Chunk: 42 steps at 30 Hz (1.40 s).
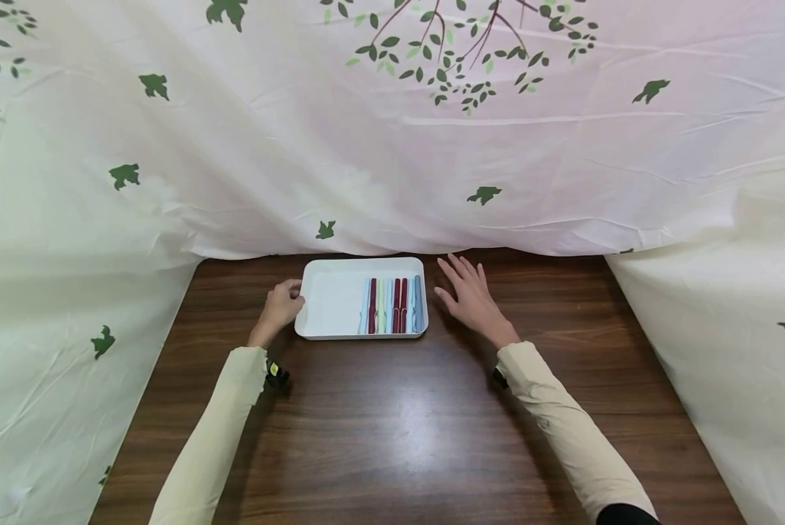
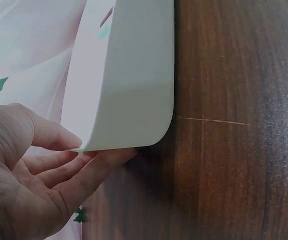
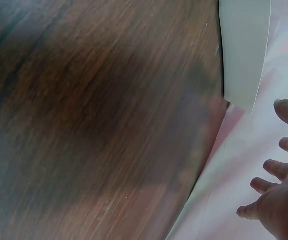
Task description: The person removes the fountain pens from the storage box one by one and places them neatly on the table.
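A white rectangular tray [image 1: 330,299] lies on the wooden table near its far edge. In its right half stands a row of several slim, pen-like sticks [image 1: 394,306] side by side, in dark red, light blue, pale green and grey-blue. My left hand [image 1: 281,305] grips the tray's left end; in the left wrist view the thumb [image 2: 64,137] lies on the rim and the other fingers reach underneath. Just right of the tray, my right hand [image 1: 473,297] is spread with its fingers apart, holding nothing. The right wrist view shows those fingers beside the tray's end wall [image 3: 243,50].
The dark wooden table [image 1: 392,423] carries the tray. A white cloth [image 1: 392,160] with green leaf and bird prints hangs along the back edge and both sides. A pale scratch [image 2: 213,120] runs across the wood near the tray.
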Available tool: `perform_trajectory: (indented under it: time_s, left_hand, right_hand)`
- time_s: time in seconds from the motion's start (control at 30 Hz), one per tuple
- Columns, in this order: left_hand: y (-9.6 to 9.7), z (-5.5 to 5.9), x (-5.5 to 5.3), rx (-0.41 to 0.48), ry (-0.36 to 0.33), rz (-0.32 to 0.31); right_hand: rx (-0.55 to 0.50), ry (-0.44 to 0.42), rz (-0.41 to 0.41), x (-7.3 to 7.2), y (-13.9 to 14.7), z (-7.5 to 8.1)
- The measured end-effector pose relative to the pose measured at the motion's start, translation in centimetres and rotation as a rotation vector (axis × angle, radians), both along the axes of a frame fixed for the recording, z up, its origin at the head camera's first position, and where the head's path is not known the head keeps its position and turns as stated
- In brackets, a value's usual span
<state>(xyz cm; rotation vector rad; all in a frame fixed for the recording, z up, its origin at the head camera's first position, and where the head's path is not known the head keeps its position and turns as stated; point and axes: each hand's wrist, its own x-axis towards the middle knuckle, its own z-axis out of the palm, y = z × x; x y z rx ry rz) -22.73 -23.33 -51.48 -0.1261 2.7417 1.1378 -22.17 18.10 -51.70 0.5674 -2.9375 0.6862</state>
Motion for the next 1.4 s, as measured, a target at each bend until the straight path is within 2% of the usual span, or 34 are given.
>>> perform_trajectory:
  time_s: [0.5,0.73,0.93,1.17,1.4]
  left_hand:
    - [-0.1,0.2,-0.2,0.015,-0.026,-0.012]
    - [-0.1,0.3,-0.3,0.001,-0.02,-0.031]
    - [-0.1,0.5,-0.1,0.008,-0.017,-0.022]
    - [0.1,0.4,-0.2,0.02,-0.001,-0.02]
    - [0.0,0.3,-0.1,0.021,-0.01,-0.032]
  right_hand:
    - [-0.018,-0.004,0.019,-0.1,-1.3,0.2]
    - [0.017,0.028,0.062,0.0,-1.8,-0.1]
    - [0.027,0.066,0.095,0.0,-2.0,-0.4]
    - [0.024,0.044,0.147,0.3,-2.2,-0.2]
    - [0.037,0.066,0.194,0.3,-3.0,-0.5]
